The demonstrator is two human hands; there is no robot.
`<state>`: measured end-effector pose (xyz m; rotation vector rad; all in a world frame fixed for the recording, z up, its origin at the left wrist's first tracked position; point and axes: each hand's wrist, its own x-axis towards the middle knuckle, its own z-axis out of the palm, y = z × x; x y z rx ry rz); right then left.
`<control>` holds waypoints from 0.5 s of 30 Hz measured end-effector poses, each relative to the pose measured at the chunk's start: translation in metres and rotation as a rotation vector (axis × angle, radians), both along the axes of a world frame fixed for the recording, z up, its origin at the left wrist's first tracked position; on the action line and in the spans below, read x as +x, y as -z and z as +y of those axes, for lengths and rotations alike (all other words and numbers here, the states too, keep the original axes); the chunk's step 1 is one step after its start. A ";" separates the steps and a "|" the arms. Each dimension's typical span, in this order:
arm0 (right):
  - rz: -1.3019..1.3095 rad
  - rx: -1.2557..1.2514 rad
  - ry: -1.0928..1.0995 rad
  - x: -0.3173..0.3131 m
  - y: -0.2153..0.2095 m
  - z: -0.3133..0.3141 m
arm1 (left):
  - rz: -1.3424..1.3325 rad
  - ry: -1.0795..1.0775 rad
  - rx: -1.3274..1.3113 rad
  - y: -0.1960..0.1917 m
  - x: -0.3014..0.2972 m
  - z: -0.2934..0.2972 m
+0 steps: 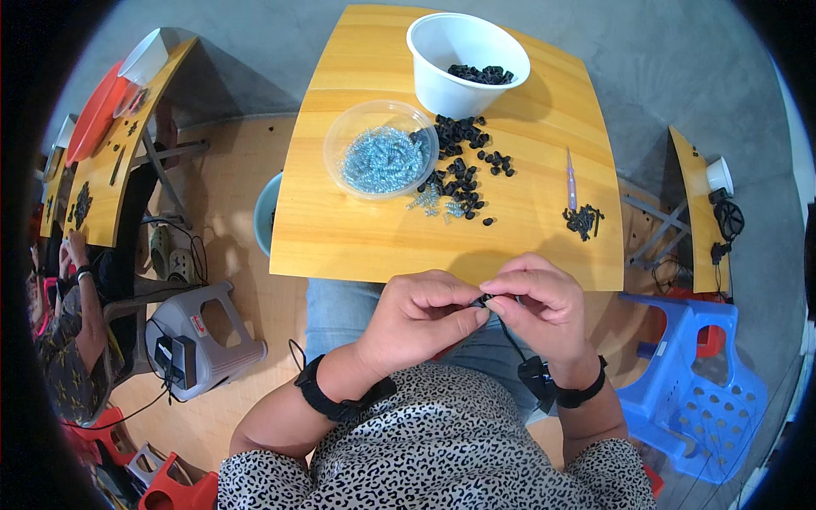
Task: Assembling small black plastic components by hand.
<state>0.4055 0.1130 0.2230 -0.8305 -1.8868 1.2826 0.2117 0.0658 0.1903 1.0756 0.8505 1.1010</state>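
Observation:
My left hand (425,313) and my right hand (544,299) meet just off the near edge of the table, fingertips pinched together. Between them is a small black part (484,299), mostly covered by the fingers. Beyond my hands, loose black pieces (461,177) lie scattered on the wooden table (374,242). A clear round tub (338,174) holds many small bluish springs (382,160), and a few more springs (429,201) have spilled beside it. At the right, a purple pointed tool (572,183) touches a heap of thin black bits (582,223).
A white tub (438,89) with black pieces stands at the table's far side. Beside my right arm is a blue plastic stool (680,340); a grey stool (208,336) is left. A light-blue bucket (265,212) sits under the table's left edge. Another person's hand (76,248) works at the left table.

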 end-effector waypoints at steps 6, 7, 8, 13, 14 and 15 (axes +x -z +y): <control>-0.061 0.065 0.058 -0.004 -0.004 -0.002 | 0.040 -0.096 0.193 0.006 0.005 0.002; -0.083 0.041 0.077 -0.006 -0.006 -0.003 | 0.040 -0.094 0.192 0.005 0.005 0.002; -0.106 0.019 0.097 -0.006 -0.007 -0.004 | 0.043 -0.105 0.198 0.006 0.005 0.002; -0.100 0.028 0.124 -0.006 -0.002 -0.004 | 0.103 -0.034 0.139 0.004 -0.002 0.002; -0.112 0.018 0.124 -0.005 -0.004 -0.006 | 0.095 -0.034 0.118 0.003 -0.001 0.000; -0.113 0.014 0.124 -0.003 -0.004 -0.007 | 0.086 -0.035 0.097 0.002 -0.001 -0.001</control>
